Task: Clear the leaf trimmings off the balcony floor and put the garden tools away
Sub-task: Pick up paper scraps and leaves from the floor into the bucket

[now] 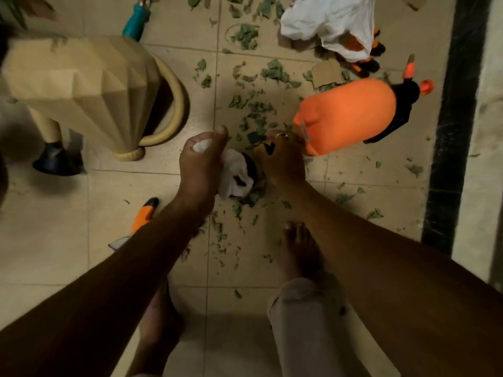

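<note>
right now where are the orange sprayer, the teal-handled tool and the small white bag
orange sprayer (345,112): head view, middle of its tank
teal-handled tool (136,21): head view, on the handle
small white bag (235,170): head view, its crumpled middle

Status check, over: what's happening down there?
Left hand grips white bag. Right hand at its mouth, grip unclear. Leaf trimmings strewn across floor. Orange sprayer alongside.

No text, label, brand or number can be read anywhere. The orange plastic pressure sprayer (345,112) lying on the right bears a small pale strip (305,132) near its base. The strip is too blurred to read.
</note>
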A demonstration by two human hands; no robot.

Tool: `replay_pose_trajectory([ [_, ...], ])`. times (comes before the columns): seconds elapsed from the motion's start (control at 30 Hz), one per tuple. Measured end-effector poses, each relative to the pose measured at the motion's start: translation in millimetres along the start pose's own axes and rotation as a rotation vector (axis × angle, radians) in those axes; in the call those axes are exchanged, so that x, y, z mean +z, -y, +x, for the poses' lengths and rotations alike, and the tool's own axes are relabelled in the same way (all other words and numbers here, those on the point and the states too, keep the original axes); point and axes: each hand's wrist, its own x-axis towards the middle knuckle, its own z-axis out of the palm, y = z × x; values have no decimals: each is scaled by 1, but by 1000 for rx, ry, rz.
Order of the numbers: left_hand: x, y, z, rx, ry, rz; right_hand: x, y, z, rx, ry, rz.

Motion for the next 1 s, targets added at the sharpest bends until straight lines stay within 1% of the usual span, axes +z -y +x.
replay_pose_trajectory([
  [0.07, 0, 0, 5, -83, 110, -46, 10, -5, 13, -60, 37, -263],
  [0.1, -2, 2, 7, -99, 143, -29, 14, -6, 17, -91, 45, -404],
  [0.13, -3, 3, 8, -80, 161, 29, 15, -5, 21, -120, 41, -524],
  [0.17, -5, 7, 10, -52, 172, 101, 17, -5, 23, -129, 26, -591],
  [0.2, -6, 7, 11, -15, 176, 151, 17, -4, 24, -125, 15, -601],
  [0.23, -9, 8, 12, 22, 171, 174, 16, -4, 24, -125, 3, -567],
  [0.3, -11, 1, 11, 93, 175, 160, 14, -5, 25, -122, -36, -418],
  [0.37, -11, -7, 9, 156, 243, 138, 4, -8, 22, -97, -75, -265],
  [0.4, -10, -13, 7, 161, 259, 113, -2, -10, 20, -74, -93, -171],
  [0.5, -7, -23, 6, 101, 228, -10, -27, 1, 6, 45, -146, 296],
  [0.53, -6, -25, 7, 84, 207, -35, -34, 6, 0, 96, -116, 444],
  [0.6, -1, -32, 5, 71, 180, 5, -49, 19, -13, 205, -15, 677],
  [0.7, 4, -43, 5, -64, 125, 18, -65, 30, -27, 255, 50, 999],
  [0.73, 5, -46, 7, -96, 109, 18, -69, 34, -31, 276, 75, 1064],
  [0.77, 5, -53, 7, -130, 139, -8, -74, 41, -37, 296, 121, 1107],
  [0.87, 9, -79, -2, -253, 365, -94, -79, 62, -50, 331, 248, 1172],
  [0.93, 17, -95, -14, -243, 454, -161, -82, 80, -58, 305, 255, 1146],
  [1.0, 23, -101, -19, -238, 473, -197, -93, 95, -64, 257, 200, 1023],
])
